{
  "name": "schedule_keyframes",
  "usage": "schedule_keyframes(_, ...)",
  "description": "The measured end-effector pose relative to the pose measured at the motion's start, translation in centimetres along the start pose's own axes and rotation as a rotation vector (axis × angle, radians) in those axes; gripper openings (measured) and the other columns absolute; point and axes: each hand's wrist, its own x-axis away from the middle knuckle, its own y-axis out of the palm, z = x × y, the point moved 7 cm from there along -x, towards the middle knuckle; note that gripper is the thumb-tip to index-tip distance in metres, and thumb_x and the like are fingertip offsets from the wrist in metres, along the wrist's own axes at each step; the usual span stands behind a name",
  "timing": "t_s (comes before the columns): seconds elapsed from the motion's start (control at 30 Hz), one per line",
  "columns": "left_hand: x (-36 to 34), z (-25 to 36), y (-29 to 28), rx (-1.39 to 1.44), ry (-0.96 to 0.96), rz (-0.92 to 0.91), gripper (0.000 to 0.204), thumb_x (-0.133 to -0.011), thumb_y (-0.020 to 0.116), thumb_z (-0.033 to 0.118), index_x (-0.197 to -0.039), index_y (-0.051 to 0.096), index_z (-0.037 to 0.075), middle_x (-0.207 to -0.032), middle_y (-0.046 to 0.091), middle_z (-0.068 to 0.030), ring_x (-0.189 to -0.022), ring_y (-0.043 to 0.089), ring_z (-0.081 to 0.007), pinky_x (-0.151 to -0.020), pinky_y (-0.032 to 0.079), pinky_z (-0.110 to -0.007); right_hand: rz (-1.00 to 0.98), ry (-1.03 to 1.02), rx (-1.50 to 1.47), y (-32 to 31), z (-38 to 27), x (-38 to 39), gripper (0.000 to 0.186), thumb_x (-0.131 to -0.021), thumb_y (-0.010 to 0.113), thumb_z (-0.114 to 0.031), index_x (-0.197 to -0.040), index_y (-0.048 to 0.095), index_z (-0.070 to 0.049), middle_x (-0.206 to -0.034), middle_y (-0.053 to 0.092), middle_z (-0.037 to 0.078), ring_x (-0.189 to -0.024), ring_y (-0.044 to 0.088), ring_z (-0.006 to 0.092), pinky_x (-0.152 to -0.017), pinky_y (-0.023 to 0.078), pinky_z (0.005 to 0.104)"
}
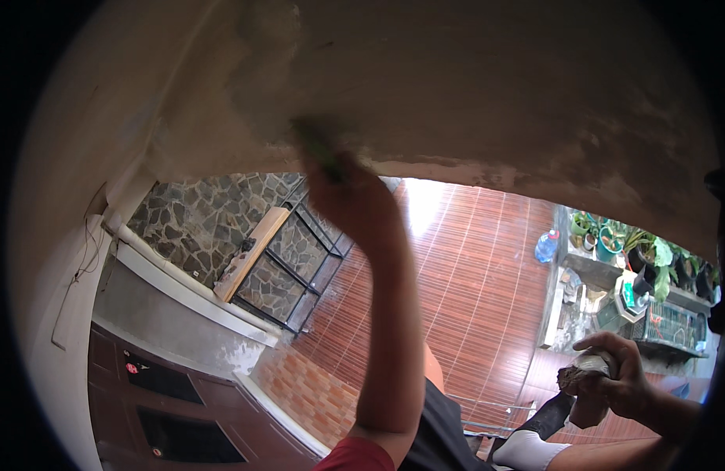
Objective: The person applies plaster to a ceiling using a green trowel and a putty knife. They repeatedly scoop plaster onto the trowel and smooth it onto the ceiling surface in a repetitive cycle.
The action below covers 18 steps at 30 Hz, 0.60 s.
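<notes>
Left hand (351,200) raised, motion-blurred, gripping green tool (322,149) by plastered surface (472,102); contact unclear. Right hand (631,381), lower, holds grey-brown lump (570,380) in whitish wrap. Below: red-brown slatted floor (472,275), blue bottle (546,247), potted plants (610,245).

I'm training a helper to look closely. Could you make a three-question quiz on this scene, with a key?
1. Multiple choice: what colour is the tool in the raised left hand?
a) red
b) green
c) white

2. True or false, about the right hand: it is empty.

3. Count: how many dark panes show in the brown door?

Key:
1. b; the tool is blurred, but its green shows.
2. False; it holds a greyish lump.
3. Two.
</notes>
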Motion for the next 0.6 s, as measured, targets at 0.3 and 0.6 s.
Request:
schedule_keyframes(0.3,3.3,10.0,3.4,0.006,0.278,0.038,0.041,-0.094,0.048,0.018,-0.119,0.053,-0.014,-0.109,0.061,-0.03,-0.099,0.064,-0.0332,-0.088,0.05,-0.04,0.004,-0.001,0.01,-0.2,0.5,-0.5,0.044,-0.076,0.069,-0.002,-0.116,0.052,0.003,-0.095,0.066,0.011,-0.086,0.066,0.0163,-0.077,0.054,0.0294)
schedule_keyframes(0.6,2.0,1.5,-8.2,0.55,-0.278,0.257,0.052,-0.095,0.056,0.026,-0.134,0.039,-0.003,-0.127,0.051,-0.0193,-0.115,0.056,-0.0272,-0.098,0.048,-0.04,0.035,-0.023,0.0,-0.1,-0.2,0.3,0.041,-0.077,0.068,-0.002,-0.115,0.053,0.003,-0.093,0.066,0.012,-0.085,0.066,0.0165,-0.077,0.054,0.0296)
